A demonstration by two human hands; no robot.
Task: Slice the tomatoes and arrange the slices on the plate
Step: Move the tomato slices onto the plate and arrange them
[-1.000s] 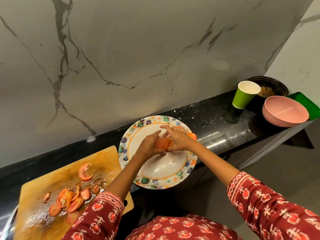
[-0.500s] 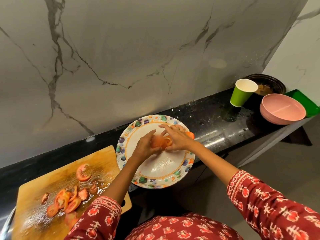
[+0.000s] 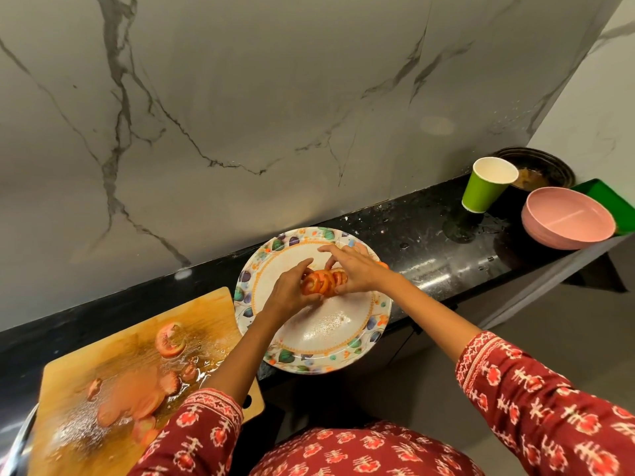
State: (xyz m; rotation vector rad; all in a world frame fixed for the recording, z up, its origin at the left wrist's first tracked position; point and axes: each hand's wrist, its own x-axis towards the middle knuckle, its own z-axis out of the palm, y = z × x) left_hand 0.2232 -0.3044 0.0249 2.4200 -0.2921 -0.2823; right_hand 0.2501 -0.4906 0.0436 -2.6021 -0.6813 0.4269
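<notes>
Red tomato slices [image 3: 324,280] sit in a fanned row over the flowered plate [image 3: 378,316], gripped between the left hand [image 3: 290,292] and the right hand [image 3: 357,269], fingers curled around each end. More slices [image 3: 144,403] lie on the wooden board [image 3: 206,314] alongside.

Plate [image 3: 311,352]: cream centre, orange dotted ring, rim w/ green, purple & blue leaves. Tomato slices [image 3: 324,281] on it: red-orange w/ paler flesh. Cutting board [image 3: 206,314] at bench's left end: tan wood, wet sheen, more red slices [image 3: 169,342]. Bench [image 3: 422,242]: black, speckled, glossy. Wall [image 3: 275,97]: grey-white marble, dark veins. At right end: green cup [image 3: 482,192] w/ white inside, pink bowl [image 3: 568,218]. Sleeves [image 3: 536,393]: maroon w/ red-white print.
</notes>
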